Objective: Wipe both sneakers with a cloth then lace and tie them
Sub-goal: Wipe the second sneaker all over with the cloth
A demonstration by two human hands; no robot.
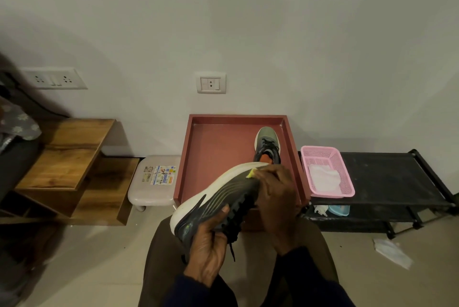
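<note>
Wiping is the step in hand, as judged from how things lie. At the far left a wooden shelf [67,155] is seen, and next to it a small stool [151,192] on the floor.

In the middle, a sneaker [223,197] is held up over the lap, turned on its side with the white sole facing away. The left hand [211,244] is closed round its heel end, thumb on the dark side. A loose lace [232,249] hangs down under it.

At the toe end, a small yellow-green bit of cloth [252,173] can be seen. It is pressed to the shoe by the right hand [278,197], whose fingers are curled over it. Most of the cloth is hidden.

Behind the hands a red tray [236,118] is set against the wall. The other sneaker [267,145] stands in its right side, toe to the wall. It cannot be told if that one is wiped yet.

To the right, a pink basket [320,155] with something white inside rests on a black rack [382,172].

Next, the cloth needs to be rubbed along the side and sole while the shoe is held firm. The lace must then be threaded and tied.
</note>
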